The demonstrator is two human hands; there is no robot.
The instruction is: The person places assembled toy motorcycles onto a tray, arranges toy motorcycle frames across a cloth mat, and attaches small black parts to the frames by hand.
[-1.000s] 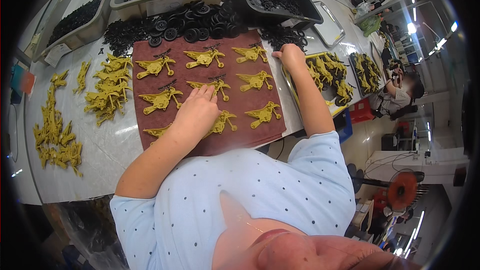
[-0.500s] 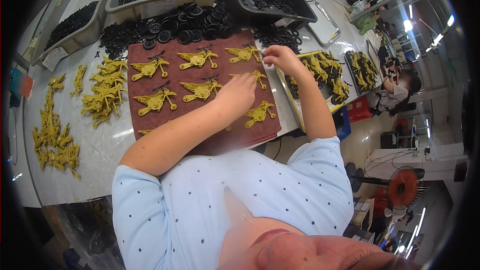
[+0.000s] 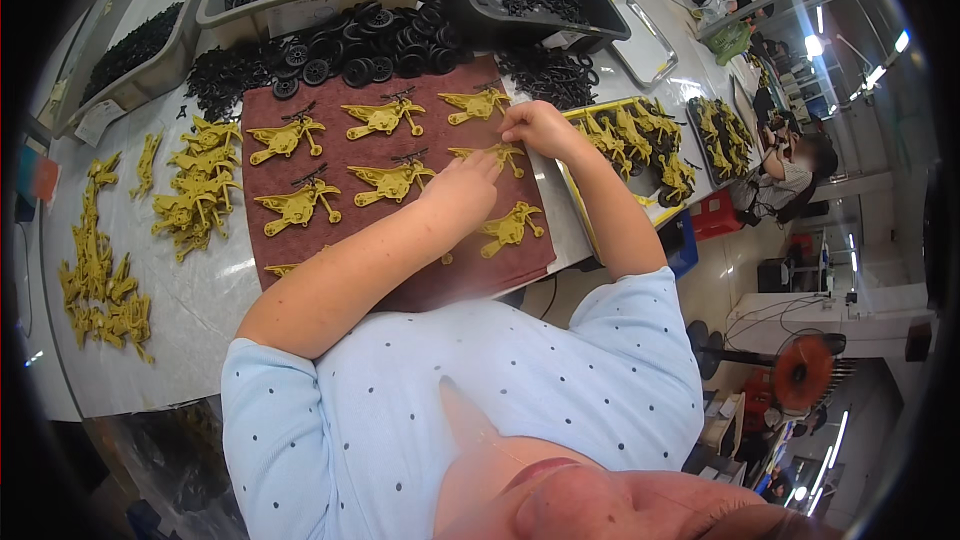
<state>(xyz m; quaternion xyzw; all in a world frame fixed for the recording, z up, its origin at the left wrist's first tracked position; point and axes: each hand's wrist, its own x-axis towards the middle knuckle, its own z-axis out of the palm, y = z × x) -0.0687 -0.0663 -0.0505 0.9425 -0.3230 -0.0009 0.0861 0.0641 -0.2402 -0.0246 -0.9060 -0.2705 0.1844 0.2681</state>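
Note:
Yellow plastic toy motorcycle bodies (image 3: 386,118) lie in rows on a reddish-brown cloth (image 3: 330,155). Thin black pieces (image 3: 398,93) rest along the top edges of several. My left hand (image 3: 462,188) reaches across the cloth, its fingertips gripping the yellow body (image 3: 512,160) in the right column's middle row and hiding part of it. Just above that body is my right hand (image 3: 543,132), thumb and fingers pinched together; whatever is between them is too small to make out. Another yellow body (image 3: 512,230) sits below my left hand.
Loose yellow bodies are heaped (image 3: 200,185) left of the cloth. Beyond it, black wheels (image 3: 375,50) are piled before a grey bin (image 3: 320,5) and a black bin (image 3: 540,20). At right, a yellow-edged tray (image 3: 575,202) holds assembled pieces. A person (image 3: 795,175) sits farther off.
My right hand has moved left and slightly down, bringing its pinched fingers closer to the yellow body under my left hand. My left hand stays on that body. The whole view has shifted slightly.

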